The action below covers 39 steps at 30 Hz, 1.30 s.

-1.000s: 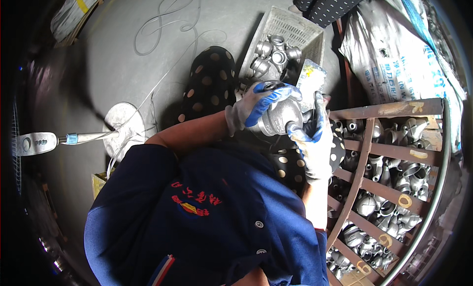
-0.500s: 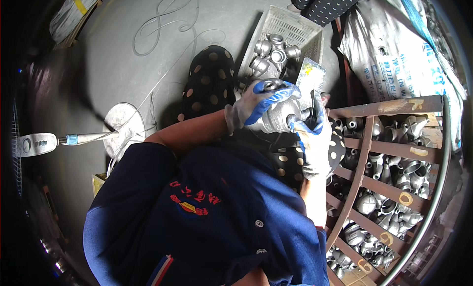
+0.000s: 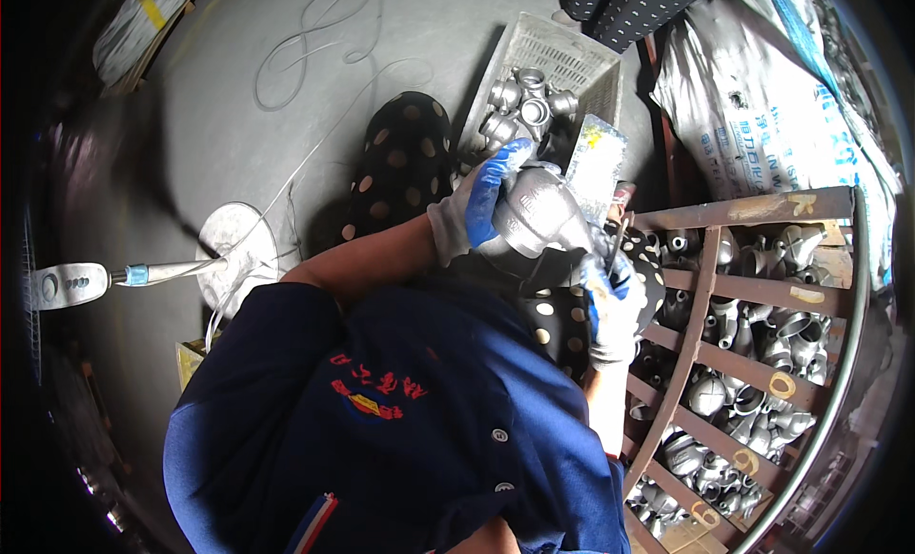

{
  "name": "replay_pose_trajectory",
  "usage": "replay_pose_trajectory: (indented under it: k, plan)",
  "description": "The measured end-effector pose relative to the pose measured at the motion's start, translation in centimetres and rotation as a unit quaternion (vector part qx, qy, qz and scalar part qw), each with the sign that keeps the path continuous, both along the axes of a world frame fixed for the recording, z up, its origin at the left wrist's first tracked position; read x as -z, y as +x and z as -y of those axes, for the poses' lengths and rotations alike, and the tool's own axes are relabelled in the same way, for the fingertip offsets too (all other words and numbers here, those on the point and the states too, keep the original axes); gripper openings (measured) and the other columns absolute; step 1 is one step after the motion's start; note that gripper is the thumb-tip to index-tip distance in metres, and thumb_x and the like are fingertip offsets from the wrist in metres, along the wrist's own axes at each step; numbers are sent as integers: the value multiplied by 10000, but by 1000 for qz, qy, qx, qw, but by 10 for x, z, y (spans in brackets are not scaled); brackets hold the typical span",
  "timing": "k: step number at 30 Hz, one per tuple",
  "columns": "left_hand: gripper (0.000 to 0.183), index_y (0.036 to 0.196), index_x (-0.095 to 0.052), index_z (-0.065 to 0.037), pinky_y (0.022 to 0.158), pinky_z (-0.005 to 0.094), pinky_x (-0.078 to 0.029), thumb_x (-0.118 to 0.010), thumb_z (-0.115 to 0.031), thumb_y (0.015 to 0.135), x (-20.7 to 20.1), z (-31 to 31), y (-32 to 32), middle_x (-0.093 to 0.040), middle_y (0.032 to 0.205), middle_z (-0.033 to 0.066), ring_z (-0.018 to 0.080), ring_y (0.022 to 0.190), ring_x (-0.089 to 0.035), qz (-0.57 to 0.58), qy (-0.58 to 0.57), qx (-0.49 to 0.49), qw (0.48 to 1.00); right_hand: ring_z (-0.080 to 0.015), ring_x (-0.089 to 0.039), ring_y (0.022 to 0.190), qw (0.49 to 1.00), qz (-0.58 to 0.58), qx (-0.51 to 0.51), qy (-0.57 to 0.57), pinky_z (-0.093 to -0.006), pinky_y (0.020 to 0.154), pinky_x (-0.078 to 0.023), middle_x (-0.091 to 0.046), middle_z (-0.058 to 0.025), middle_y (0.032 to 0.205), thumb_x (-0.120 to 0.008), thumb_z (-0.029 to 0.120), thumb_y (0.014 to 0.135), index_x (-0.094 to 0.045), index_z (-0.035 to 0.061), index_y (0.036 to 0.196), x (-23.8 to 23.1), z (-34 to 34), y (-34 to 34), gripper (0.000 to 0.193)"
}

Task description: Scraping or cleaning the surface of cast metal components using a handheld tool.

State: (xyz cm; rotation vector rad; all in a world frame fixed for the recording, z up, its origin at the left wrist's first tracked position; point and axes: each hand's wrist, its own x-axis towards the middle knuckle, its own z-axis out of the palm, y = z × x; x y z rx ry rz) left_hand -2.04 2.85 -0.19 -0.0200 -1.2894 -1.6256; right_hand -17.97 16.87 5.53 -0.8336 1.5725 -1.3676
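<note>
My left hand, in a white and blue glove, grips the near left side of a rounded grey metal casting above my lap. The casting is tilted, and a short spout-like part points toward my right hand. My right hand, gloved the same way, is closed around a thin, dark, rod-like tool beside the casting. The fingers partly hide this tool, so its exact kind is unclear. Just beyond the casting, a worn flat plate with a yellow mark leans at the crate.
A grey plastic crate ahead holds several metal castings. At right, a rusty slatted metal frame surrounds many castings. White sacks stand beyond it. A fan lies at left, and a cord crosses the floor.
The casting has been turned in my left hand, showing its rounded side. My right hand has drawn back from it, toward me, with the thin tool.
</note>
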Motion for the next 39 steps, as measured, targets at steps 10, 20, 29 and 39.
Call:
replay_pose_trajectory:
  k: [10, 20, 29, 39]
  plan:
    - [474, 1226, -489, -39, 940, 346, -444, -417, -422, 956, 1, 18, -10, -576, 1137, 113, 233, 1019, -566, 63, 515, 191, 833, -159, -595, 883, 977, -193, 33, -84, -256, 803, -475, -633, -167, 1058, -699, 12, 763, -550, -114, 1156, -24, 12, 16, 439]
    - [350, 1240, -476, 25, 894, 355, -496, -433, -194, 970, 10, -10, -1, -573, 1159, 123, 205, 1029, -582, 122, 326, 185, 919, -189, -600, 655, 955, -291, 19, -50, -293, 643, -489, -636, -133, 742, -744, 147, 721, -633, -68, 982, -45, 7, 3, 355]
    - [391, 1251, -467, 17, 884, 376, -498, -414, -245, 965, 44, 39, 10, -579, 1158, 181, 251, 1006, -607, 184, 306, 170, 919, -173, -623, 862, 797, -556, 209, -113, -300, 817, -483, -650, -97, 1050, -571, 122, 844, -626, 0, 1090, -232, -120, -110, 280]
    - [389, 1227, -483, 20, 914, 417, -478, -408, -253, 961, 86, 64, 26, -568, 1163, 208, 303, 1049, -587, 179, 427, 134, 876, -166, -554, 1001, 737, -489, 461, 78, -303, 847, -431, -606, -93, 1068, -472, 121, 921, -594, 27, 1129, -353, -322, -365, 259]
